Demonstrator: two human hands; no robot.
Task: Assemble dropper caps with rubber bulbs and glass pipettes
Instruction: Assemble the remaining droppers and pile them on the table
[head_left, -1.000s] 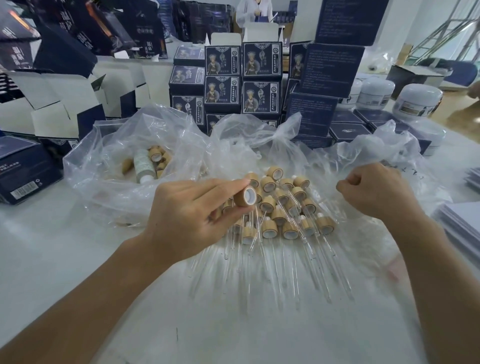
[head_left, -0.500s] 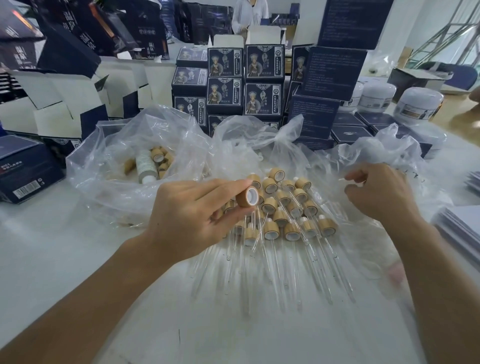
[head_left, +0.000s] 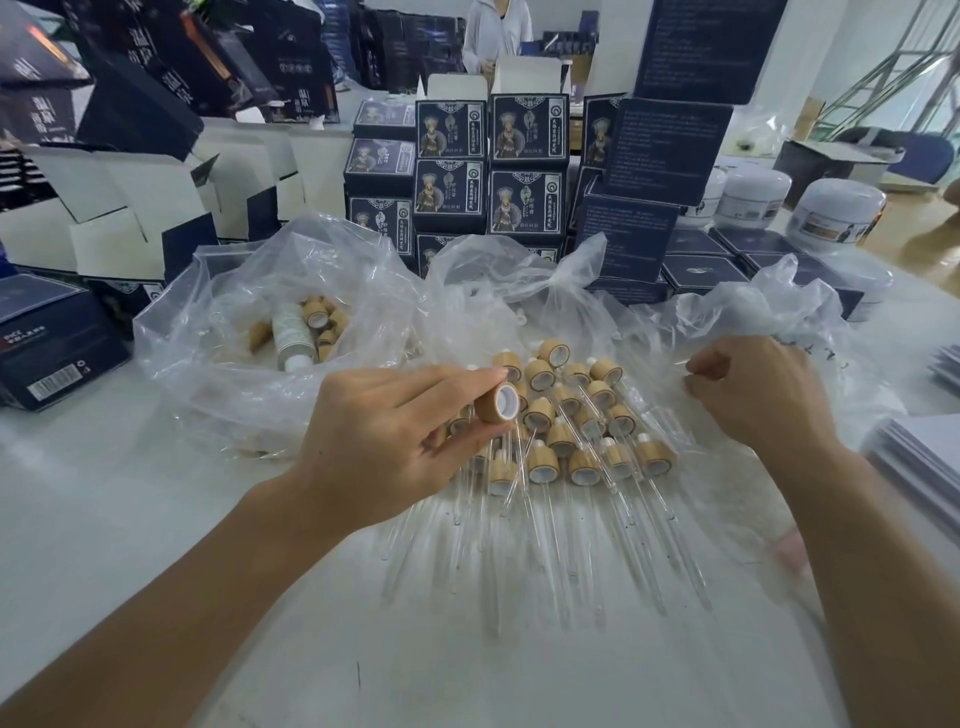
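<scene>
- The bamboo cap (head_left: 496, 402) sits just left of frame centre, pinched between thumb and forefinger of the left hand (head_left: 384, 431), open white-lined end facing right. So that grip is grasping the cap, held above the pile.
- Right hand (head_left: 753, 395), right of centre, has its fingers curled with the tips together at the clear plastic bag (head_left: 701, 332). Looks like it's pinching something thin, maybe a pipette, but I honestly can't tell what, or if it's just the film.
- Handling guess: the cap is light, stiff and easy to hold by its sides. The glass pipettes (head_left: 550, 525) are the fussy part: thin, slippery, breakable. I'd take one near its upper end, close to where it seats, and push straight, no bending.
- Below the cap, a pile of finished droppers (head_left: 582, 415) lies on plastic on the white worktop (head_left: 104, 493), glass tubes fanning toward the bottom of the frame.
- Upper left, another bag holds loose caps (head_left: 319, 322) and a small white bottle (head_left: 291, 332).
- Behind it all: stacks of dark blue boxes (head_left: 524, 166), and white jars (head_left: 836, 213) at upper right.
</scene>
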